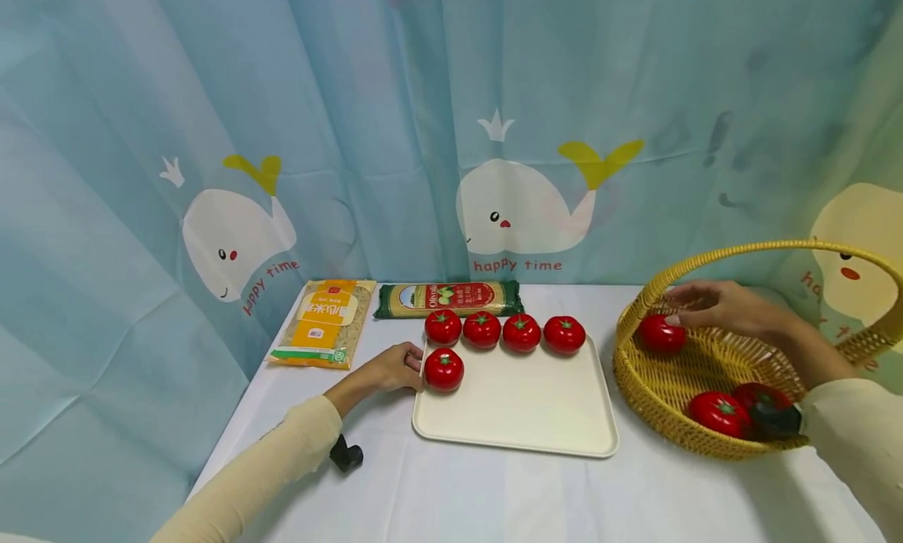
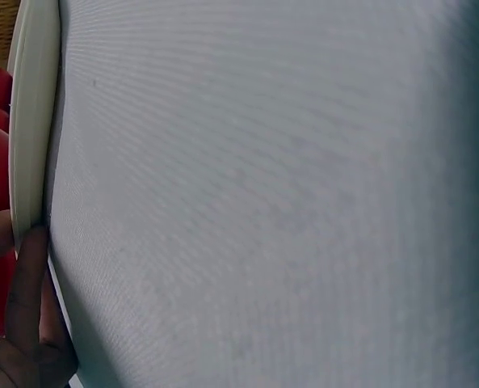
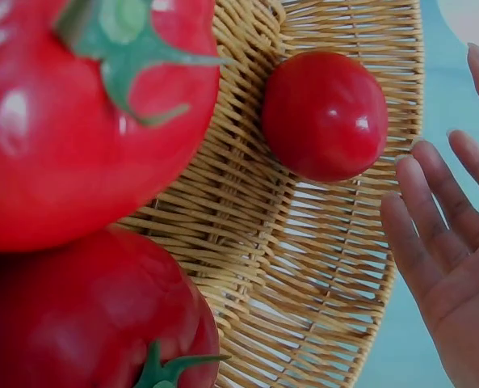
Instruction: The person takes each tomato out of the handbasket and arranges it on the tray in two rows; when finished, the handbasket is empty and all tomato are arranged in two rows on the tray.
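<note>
My left hand (image 1: pixel 395 367) pinches the left edge of a white rectangular tray (image 1: pixel 515 446), thumb over the rim and fingers at its outer side in the left wrist view. Several red tomatoes line the tray's back edge, and another tomato (image 1: pixel 444 369) sits by the left rim. My right hand (image 1: pixel 734 309) reaches into a wicker basket (image 1: pixel 652 418) beside a tomato (image 1: pixel 661 335). The right wrist view shows its fingers (image 3: pixel 433 210) straight and spread, apart from that tomato. Two more tomatoes lie at the basket's front, one (image 1: pixel 718 414) partly in front of the other (image 1: pixel 762 396).
A pack of spaghetti (image 1: pixel 451 299) lies behind the tray. To its left rests an orange-and-clear bag of grain (image 1: pixel 324 323). The basket's tall handle (image 1: pixel 762 247) arches above my right hand. A blue whale-print curtain (image 1: pixel 395 135) borders the table.
</note>
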The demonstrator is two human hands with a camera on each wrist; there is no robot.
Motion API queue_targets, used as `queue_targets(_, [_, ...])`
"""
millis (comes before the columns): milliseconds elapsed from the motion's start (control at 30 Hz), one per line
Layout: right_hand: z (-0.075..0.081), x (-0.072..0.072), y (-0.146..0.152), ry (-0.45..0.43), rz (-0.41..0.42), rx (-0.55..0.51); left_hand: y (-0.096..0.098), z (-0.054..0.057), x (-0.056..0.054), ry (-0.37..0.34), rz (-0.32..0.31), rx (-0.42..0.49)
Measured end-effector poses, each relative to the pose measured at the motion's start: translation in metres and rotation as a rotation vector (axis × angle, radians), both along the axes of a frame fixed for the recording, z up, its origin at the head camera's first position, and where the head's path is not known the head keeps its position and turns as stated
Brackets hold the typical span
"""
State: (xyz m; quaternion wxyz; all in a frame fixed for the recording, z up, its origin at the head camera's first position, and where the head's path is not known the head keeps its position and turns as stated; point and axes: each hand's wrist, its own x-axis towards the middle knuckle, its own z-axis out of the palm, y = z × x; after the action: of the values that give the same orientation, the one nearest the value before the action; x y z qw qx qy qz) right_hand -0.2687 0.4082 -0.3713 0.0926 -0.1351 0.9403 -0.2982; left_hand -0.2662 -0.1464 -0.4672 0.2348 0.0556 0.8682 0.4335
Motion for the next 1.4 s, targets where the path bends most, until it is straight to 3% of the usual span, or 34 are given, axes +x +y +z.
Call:
queue_targets(267, [-0.007,-0.01,0.002,-0.014,0.025,0.016,0.001,0.0,0.0,-0.005,0.007,-0.01])
queue_targets(533, [-0.014,-0.015,0.007,0.012,0.017,0.112,0.003,0.004,0.002,-0.008,0.008,-0.034])
queue_targets(933, [-0.028,-0.018,0.009,-0.059,0.027,0.104,0.003,0.004,0.0,-0.016,0.014,-0.025])
queue_targets(1233, [-0.033,-0.023,0.011,-0.074,0.044,0.146,0.004,0.004,0.0,-0.014,0.022,-0.033])
queue_targets(1400, [-0.033,-0.025,0.009,-0.126,0.071,0.161,0.003,0.004,-0.001,-0.019,0.025,-0.041])
